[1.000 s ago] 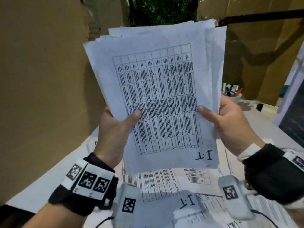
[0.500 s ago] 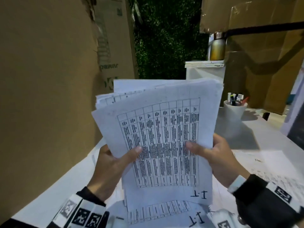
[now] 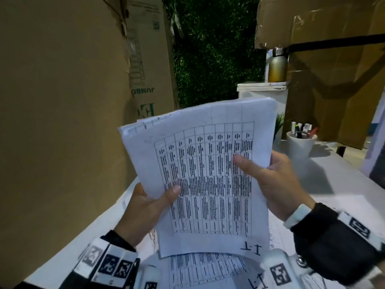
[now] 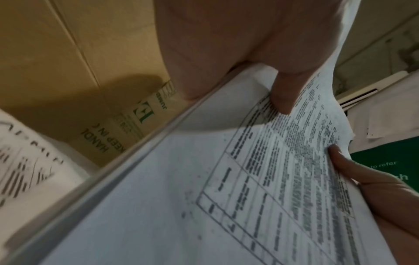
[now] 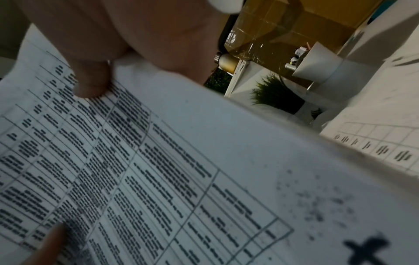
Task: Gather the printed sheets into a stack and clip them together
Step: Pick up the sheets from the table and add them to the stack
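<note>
A stack of printed sheets with a table grid and a handwritten mark at its lower corner is held up, leaning away from me, above the table. My left hand grips its left edge, thumb on the front. My right hand grips the right edge, thumb pressed on the print. The left wrist view shows the stack edge-on with my left thumb on it. The right wrist view shows the top sheet under my right thumb. More printed sheets lie on the table below. No clip is visible.
A white cup of pens stands on the white table at the back right, beside a small green plant. Tall cardboard boxes wall the left side and the back right. A metal bottle sits on a white shelf behind.
Both hands have brought the stack down and tilted it away from me. My right thumb now sits higher on the sheet. The view has risen, showing more of the background.
</note>
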Demonstrator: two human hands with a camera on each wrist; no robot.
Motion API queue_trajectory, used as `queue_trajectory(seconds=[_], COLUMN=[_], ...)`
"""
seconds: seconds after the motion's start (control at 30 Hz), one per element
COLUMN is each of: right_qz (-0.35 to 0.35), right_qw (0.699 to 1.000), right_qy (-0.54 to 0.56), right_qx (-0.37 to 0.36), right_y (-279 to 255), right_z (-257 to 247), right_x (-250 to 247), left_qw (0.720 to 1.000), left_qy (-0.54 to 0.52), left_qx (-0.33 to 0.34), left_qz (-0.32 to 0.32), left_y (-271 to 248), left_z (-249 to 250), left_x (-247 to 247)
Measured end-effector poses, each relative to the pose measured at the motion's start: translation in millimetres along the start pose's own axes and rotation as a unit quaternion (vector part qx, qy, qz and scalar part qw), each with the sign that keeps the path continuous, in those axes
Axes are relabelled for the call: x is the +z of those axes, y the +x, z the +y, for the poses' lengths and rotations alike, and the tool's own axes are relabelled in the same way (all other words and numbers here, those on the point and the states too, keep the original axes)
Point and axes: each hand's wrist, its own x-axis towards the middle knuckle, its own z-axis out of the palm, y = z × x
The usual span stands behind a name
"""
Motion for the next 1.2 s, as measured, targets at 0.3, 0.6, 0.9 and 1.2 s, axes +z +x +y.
queue_trajectory(seconds=[0.3,0.6,0.9,1.2], right_qz=[-0.067,-0.207,0.001,-0.018], right_qw=[0.922,0.741,0.948,0.991], right_qy=[-0.261,-0.568,-0.254,-0.020], right_qx=[0.278,0.293,0.190,0.134], right_y=[12,1,3,-9], right_z=[44,96,76,18], right_x=[-19,-3,-43,-34], left_qw=[0.997,0.989,0.956,0.951], left_qy=[-0.025,-0.061,-0.196,-0.174], left_qx=[-0.010,-0.074,-0.210,-0.254], left_qz=[0.078,0.109,0.055,0.011], left_y=[19,21,16,16], left_z=[13,-4,-11,-9], left_x=[-70,-80,-63,2])
